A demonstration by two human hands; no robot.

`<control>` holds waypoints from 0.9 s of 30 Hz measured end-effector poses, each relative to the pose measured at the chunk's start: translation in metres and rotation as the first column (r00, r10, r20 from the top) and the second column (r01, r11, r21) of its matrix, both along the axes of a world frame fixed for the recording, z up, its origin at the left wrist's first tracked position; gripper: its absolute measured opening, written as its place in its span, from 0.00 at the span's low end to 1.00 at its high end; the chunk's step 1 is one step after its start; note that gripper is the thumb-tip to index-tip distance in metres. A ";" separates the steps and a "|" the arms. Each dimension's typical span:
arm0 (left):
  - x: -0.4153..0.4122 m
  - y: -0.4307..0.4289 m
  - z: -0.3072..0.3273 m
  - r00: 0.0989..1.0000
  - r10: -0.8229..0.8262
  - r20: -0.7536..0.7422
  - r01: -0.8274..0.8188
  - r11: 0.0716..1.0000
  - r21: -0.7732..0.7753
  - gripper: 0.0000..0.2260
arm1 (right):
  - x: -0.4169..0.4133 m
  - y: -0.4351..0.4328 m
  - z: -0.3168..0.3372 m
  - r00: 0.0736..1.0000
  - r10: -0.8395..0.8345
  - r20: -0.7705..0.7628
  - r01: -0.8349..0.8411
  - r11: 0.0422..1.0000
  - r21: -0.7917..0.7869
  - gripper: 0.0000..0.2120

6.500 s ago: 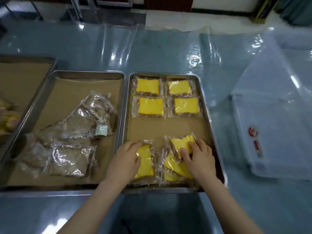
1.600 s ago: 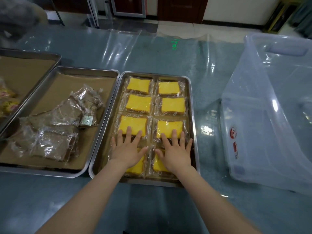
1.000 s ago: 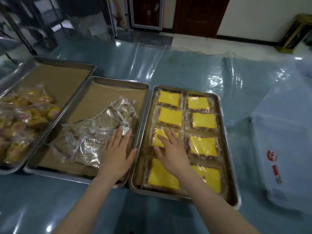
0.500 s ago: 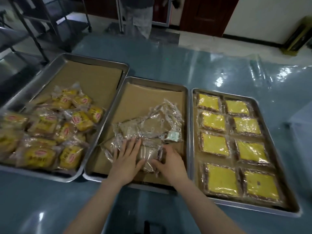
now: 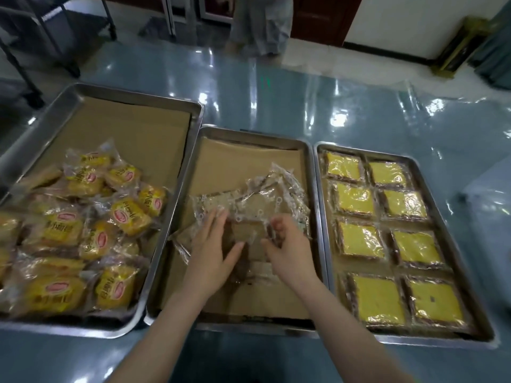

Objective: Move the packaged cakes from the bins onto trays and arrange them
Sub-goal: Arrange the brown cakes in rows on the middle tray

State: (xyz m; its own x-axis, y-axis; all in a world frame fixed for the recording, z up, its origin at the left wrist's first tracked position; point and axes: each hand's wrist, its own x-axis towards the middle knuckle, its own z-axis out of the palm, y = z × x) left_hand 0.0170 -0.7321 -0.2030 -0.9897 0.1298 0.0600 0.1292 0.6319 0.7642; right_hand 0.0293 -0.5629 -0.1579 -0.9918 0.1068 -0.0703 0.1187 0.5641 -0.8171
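Nearest the camera, two bare forearms reached over the near rim of the middle tray (image 5: 235, 326). The left hand (image 5: 214, 252) lay flat, fingers straight, on the heap of brown cakes (image 5: 249, 205) piled loosely on the tray's brown paper (image 5: 249, 161). The right hand (image 5: 290, 252) had its fingers curled, pinching the clear wrapper of one of those cakes. The wrappers bore small white ring marks, with no legible words. Just beside it, the left tray (image 5: 132, 96) held a jumble of yellow packets (image 5: 127, 214), each with a red oval label and dark characters too blurred to read. The right tray (image 5: 365, 152) carried eight yellow-topped cakes (image 5: 359, 241), flat in two columns of four. Beyond lay the glossy blue table (image 5: 276, 106) and, farther off, a standing person (image 5: 260, 23).
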 end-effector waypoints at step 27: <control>-0.226 -0.013 -0.002 0.844 0.468 0.263 -0.536 0.759 0.369 0.03 | -0.260 0.015 -0.010 0.974 -0.209 0.089 0.221 0.962 -0.160 0.08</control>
State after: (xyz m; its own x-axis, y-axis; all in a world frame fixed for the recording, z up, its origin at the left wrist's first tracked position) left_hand -0.2087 -0.7452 -0.2053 -0.9064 -0.3914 -0.1591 -0.2504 0.1944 0.9484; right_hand -0.2312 -0.5474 -0.1680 -0.9386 0.2979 -0.1742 0.2828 0.3745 -0.8831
